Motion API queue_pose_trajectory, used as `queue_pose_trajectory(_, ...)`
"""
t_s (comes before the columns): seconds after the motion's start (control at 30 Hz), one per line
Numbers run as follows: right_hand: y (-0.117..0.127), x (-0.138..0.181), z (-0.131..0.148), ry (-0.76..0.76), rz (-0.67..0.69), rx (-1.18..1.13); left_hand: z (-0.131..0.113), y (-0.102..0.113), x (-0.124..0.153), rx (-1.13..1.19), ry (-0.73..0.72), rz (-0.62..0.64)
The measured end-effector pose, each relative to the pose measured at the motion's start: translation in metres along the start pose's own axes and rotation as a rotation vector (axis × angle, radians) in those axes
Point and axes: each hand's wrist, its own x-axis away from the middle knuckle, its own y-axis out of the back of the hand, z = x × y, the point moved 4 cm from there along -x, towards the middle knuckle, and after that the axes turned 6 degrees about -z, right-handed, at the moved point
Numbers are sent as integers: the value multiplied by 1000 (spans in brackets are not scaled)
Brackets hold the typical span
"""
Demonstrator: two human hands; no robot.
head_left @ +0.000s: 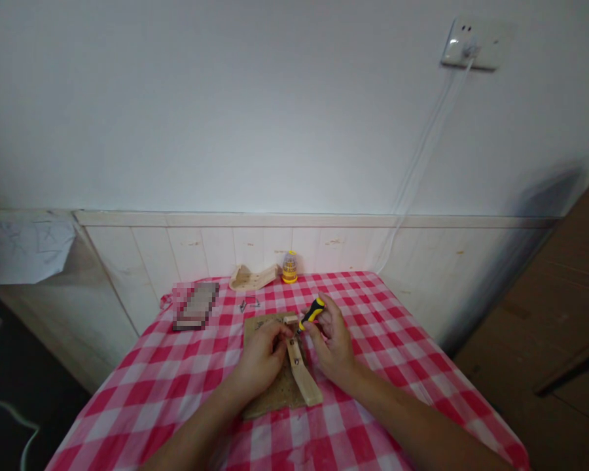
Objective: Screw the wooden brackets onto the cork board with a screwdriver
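Note:
A curved pale wooden piece (pixel 302 376) with metal fittings along it lies on a brown board (pixel 265 399) in the middle of the table. My left hand (pixel 262 356) has its fingers closed at the far end of that wooden piece; its fingertips partly hide what they grip. In my right hand (pixel 336 343) is a yellow and black screwdriver (pixel 312 313), tilted, with its tip pointing down and left toward the wood beside my left fingertips. The exact contact at the tip is too small to make out.
A red and white checked cloth (pixel 392 366) covers the table. Near the wall stand a curved wooden part (pixel 252 280) and a yellow screwdriver-bit holder (pixel 289 268). Small metal pieces (pixel 249 303) lie behind the board. A blurred flat object (pixel 196 306) rests at the left.

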Motion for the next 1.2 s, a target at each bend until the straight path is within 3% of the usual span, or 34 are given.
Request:
queue_pose_trajectory(0.53, -7, 0, 9, 62, 217, -43, -1, 1, -1, -7, -52, -19)
queue_pose_trajectory(1.2, 0, 1, 6, 36, 61, -4, 0, 1, -1, -3, -24, -19)
